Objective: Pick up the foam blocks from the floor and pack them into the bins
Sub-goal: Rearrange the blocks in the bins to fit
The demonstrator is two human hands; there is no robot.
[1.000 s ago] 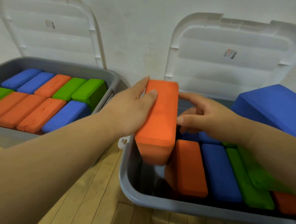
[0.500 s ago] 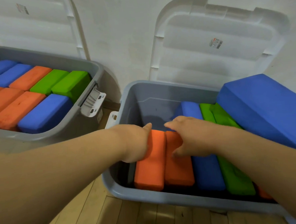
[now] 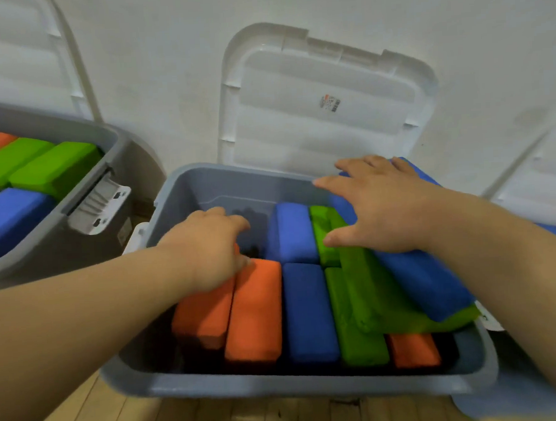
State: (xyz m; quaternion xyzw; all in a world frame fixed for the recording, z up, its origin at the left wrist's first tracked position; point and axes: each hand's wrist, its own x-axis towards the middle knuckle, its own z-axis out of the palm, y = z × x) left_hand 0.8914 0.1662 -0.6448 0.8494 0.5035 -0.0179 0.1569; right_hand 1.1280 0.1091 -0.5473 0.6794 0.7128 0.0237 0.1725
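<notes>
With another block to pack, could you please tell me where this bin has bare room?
Free: the back-left corner, bordered by bin wall, orange blocks and rear blue block. Crowded: right side, green blocks and tilted blue block piled.

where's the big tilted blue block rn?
Head view, right side of the middle bin: the blue block lies tilted on the green blocks, under the right hand.
</notes>
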